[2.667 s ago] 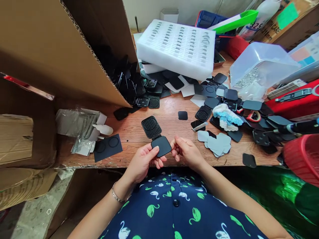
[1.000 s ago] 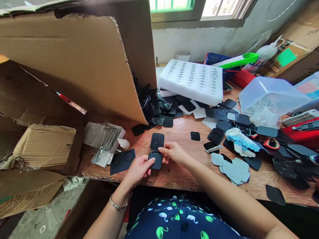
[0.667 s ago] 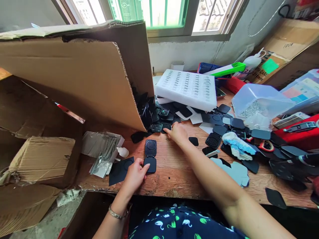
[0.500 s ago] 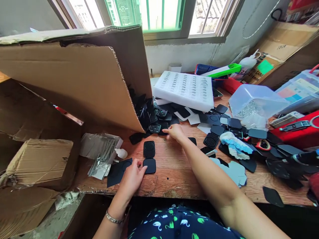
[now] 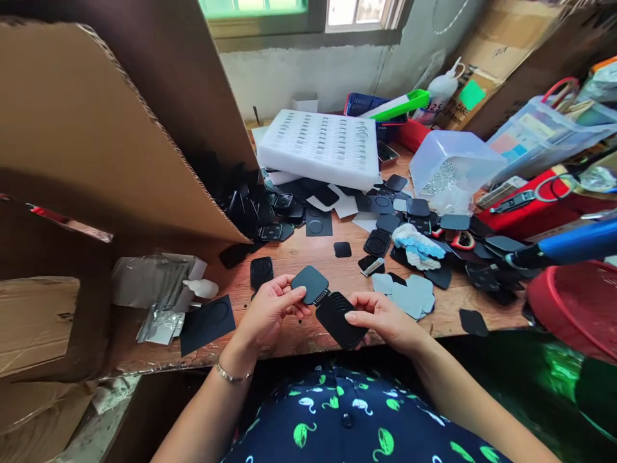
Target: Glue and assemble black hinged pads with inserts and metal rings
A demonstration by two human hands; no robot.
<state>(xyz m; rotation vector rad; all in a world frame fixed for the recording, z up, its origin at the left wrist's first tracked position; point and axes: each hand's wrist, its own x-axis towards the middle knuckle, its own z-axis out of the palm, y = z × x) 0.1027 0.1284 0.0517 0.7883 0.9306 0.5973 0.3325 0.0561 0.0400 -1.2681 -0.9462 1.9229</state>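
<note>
Both my hands hold one hinged black plastic piece over the table's front edge. My left hand (image 5: 272,310) pinches its smooth square half (image 5: 309,283). My right hand (image 5: 383,318) grips its ribbed half (image 5: 340,319) from the right. Another hinged black piece (image 5: 261,271) lies on the wooden table (image 5: 313,254) just beyond my left hand. A flat black sheet with a round mark (image 5: 207,318) lies to the left of that hand.
A tipped cardboard box (image 5: 120,128) spills several black parts (image 5: 260,209) at left. A white foam tray (image 5: 321,145), a clear plastic tub (image 5: 453,164), grey pads (image 5: 407,296), a blue-white cloth (image 5: 417,243), a red basin (image 5: 576,305) and a small white bottle (image 5: 202,288) crowd the table.
My left hand let go of the piece lying flat on the table. My right hand came back from the pile by the box, and both now hold a hinged black piece up near my body.
</note>
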